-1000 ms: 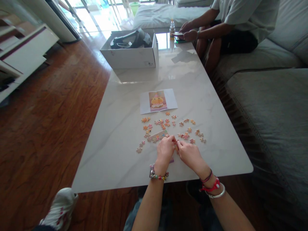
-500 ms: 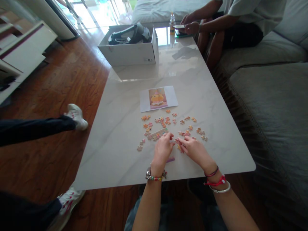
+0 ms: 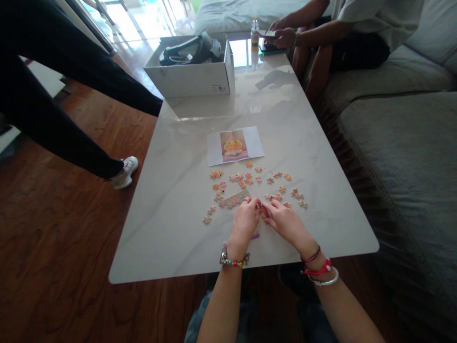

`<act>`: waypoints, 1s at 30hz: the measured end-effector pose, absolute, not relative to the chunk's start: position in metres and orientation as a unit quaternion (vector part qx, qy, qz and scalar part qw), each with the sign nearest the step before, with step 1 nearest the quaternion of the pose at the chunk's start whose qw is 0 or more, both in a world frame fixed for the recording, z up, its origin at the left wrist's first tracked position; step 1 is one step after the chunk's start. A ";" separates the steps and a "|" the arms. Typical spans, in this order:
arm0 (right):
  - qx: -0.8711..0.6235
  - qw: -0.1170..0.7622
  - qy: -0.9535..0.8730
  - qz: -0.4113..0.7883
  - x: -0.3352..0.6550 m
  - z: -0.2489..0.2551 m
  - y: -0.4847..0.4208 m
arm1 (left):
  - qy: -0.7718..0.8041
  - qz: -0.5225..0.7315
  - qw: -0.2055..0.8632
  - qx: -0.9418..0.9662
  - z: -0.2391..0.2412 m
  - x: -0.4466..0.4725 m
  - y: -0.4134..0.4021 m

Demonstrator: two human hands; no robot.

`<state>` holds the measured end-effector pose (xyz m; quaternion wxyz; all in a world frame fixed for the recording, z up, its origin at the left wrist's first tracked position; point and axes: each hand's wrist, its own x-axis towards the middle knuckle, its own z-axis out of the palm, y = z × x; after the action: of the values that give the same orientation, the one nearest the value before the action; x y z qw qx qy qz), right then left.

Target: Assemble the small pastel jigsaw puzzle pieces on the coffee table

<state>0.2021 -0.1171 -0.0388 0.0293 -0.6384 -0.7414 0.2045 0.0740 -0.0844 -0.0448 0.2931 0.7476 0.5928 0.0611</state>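
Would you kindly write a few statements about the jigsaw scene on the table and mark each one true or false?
1. Both hands meet over a small puzzle piece near the table's front edge. True: the left hand and right hand pinch at it together.
2. The reference picture lies beyond the loose pieces. True.
3. The white box stands on the floor. False: it stands on the marble table, at its far end.
4. The loose pieces are stacked in one pile. False: they lie scattered flat on the table.
5. A joined strip of pieces lies just beyond the left hand. True.
6. The person on the sofa holds a puzzle piece. False: those hands hold a flat dark device.
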 end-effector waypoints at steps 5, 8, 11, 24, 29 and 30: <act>-0.634 0.018 -0.752 0.183 0.196 -0.038 -0.120 | 0.618 0.072 0.276 0.733 -0.049 0.080 -0.083; -0.625 0.020 -0.764 0.159 0.194 -0.038 -0.122 | 0.619 0.069 0.290 0.726 -0.049 0.081 -0.082; -0.622 0.029 -0.769 0.144 0.192 -0.038 -0.123 | 0.621 0.068 0.268 0.733 -0.045 0.082 -0.083; -0.620 0.054 -0.771 0.135 0.182 -0.049 -0.125 | 0.624 0.007 0.169 0.763 -0.045 0.086 -0.083; -0.628 0.050 -0.764 0.138 0.181 -0.046 -0.126 | 0.621 0.022 0.150 0.769 -0.051 0.087 -0.087; -0.629 0.048 -0.763 0.139 0.181 -0.045 -0.126 | 0.626 0.027 0.147 0.765 -0.053 0.088 -0.088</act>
<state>0.1806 -0.1265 -0.0454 0.0481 -0.6292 -0.7632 0.1390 0.0876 -0.0880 -0.0528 0.1465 0.7654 0.6260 0.0271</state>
